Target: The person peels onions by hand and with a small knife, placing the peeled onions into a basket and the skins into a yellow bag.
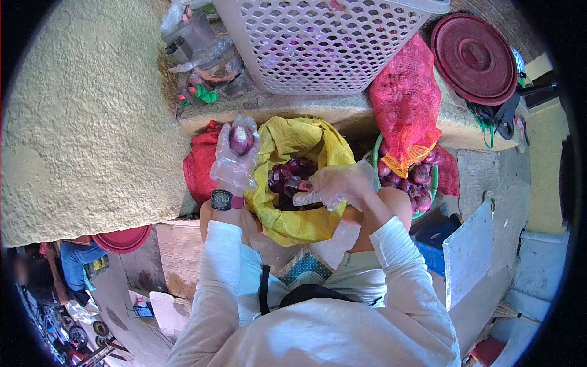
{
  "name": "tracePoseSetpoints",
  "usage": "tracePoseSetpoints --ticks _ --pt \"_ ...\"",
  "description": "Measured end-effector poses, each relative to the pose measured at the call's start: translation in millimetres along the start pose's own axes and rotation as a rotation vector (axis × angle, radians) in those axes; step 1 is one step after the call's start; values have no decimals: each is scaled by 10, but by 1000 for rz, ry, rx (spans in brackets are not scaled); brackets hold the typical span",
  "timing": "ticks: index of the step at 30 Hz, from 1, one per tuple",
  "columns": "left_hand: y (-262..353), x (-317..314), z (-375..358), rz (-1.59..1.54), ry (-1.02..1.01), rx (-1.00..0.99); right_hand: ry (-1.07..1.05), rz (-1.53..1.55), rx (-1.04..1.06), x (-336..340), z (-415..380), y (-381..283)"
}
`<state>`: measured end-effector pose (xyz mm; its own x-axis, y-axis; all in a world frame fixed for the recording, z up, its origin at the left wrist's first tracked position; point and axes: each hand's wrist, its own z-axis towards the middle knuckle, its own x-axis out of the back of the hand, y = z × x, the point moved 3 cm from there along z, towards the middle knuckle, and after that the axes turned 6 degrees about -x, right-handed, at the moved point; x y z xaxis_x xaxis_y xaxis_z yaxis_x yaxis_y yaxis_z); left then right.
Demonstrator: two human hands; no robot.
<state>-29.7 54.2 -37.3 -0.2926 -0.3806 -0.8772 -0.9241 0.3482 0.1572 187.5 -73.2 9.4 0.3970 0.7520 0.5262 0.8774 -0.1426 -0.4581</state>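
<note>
My left hand [235, 156], in a clear plastic glove, holds a red onion [242, 140] beside the left rim of a yellow sack [287, 225]. The sack stands with its mouth rolled wide between my knees. Dark purple onion skins [292, 172] fill its inside. My right hand [336, 185], also gloved in clear plastic, is over the right part of the sack's mouth with fingers pointing left. Those fingers look closed, with a small pinkish piece at their tips; I cannot tell what it is.
On the right, a green-rimmed basket [435, 183] of red onions stands beneath a red mesh sack [406, 92] of onions. A white perforated crate [330, 55] rests on the ledge ahead, near a dark red lid [474, 58]. A person [58, 275] is at far left.
</note>
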Motion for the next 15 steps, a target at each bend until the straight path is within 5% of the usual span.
tracePoseSetpoints --ticks 4,6,7,10,12,15 --pt "-40 209 179 154 86 -102 -8 -40 -130 63 -107 16" --pt "-66 57 72 137 54 -29 -54 774 73 -124 66 232" --pt "-87 -31 17 121 20 41 -55 773 74 -131 96 280" --pt "-137 -71 -7 139 -34 52 183 1134 363 191 -166 -74" --pt "-200 -92 -10 166 11 45 662 1268 455 350 -431 -291" --pt "-231 -110 -38 207 -4 61 673 1359 424 312 -409 -195"
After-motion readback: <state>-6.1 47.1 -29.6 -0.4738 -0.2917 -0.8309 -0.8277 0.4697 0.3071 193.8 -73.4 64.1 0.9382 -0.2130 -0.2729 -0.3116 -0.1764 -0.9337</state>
